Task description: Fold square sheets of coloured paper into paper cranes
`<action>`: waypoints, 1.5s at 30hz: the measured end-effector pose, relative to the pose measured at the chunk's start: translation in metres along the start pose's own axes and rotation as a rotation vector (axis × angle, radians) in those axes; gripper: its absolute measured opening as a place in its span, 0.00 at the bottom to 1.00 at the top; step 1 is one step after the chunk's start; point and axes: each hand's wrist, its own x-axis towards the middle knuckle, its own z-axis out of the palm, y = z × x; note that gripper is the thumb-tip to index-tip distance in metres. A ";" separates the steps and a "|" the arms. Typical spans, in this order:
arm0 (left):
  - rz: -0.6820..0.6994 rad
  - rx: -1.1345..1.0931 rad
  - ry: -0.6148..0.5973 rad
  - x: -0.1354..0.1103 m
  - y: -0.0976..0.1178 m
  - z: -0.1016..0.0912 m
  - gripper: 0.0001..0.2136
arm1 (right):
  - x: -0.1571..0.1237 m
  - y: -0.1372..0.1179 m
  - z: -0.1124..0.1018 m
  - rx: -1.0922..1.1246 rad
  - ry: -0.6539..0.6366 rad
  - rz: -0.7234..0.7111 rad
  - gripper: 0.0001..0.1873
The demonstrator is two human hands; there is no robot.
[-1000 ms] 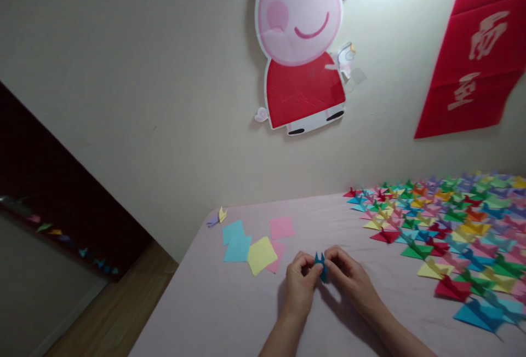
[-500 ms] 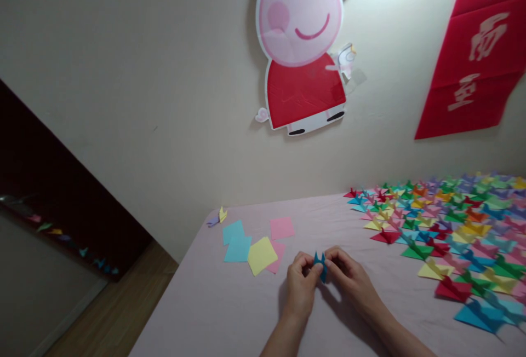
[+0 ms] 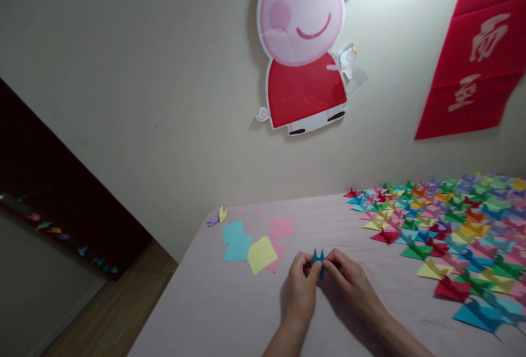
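The pink sheet (image 3: 213,307) bears seemingly finished paper cranes (image 3: 454,289); left hand (image 3: 301,287) and right hand (image 3: 351,280) closely pinch part-folded blue paper (image 3: 316,258) between fingertips (image 3: 316,267); paper squares (image 3: 262,256) lie unfolded.

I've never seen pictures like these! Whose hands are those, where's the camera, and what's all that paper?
There's no robot here, just one person's bare hands. The camera is worn on that person's head, looking forward and down. The left hand and right hand hold a small folded blue paper between their fingers. On the pale pink cloth, to the left, lie light-blue sheets, a yellow sheet and pink sheets. To the right sit many colourful folded paper cranes. Behind, a Peppa Pig cutout hangs on the wall.
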 end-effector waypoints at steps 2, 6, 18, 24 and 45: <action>-0.008 -0.026 -0.010 0.003 -0.001 -0.001 0.12 | 0.000 -0.002 -0.002 0.000 -0.010 0.005 0.17; -0.002 -0.069 -0.011 0.008 0.000 -0.008 0.13 | 0.002 -0.003 -0.004 0.013 -0.014 0.044 0.19; 0.035 -0.090 -0.025 0.007 0.001 -0.007 0.11 | 0.005 -0.001 -0.003 0.073 -0.046 0.061 0.16; 0.023 -0.087 -0.030 0.008 0.001 -0.009 0.11 | 0.006 0.001 -0.004 0.094 -0.072 0.091 0.16; 0.008 -0.132 -0.014 0.009 -0.001 -0.006 0.12 | 0.009 -0.004 -0.009 0.169 -0.097 0.143 0.18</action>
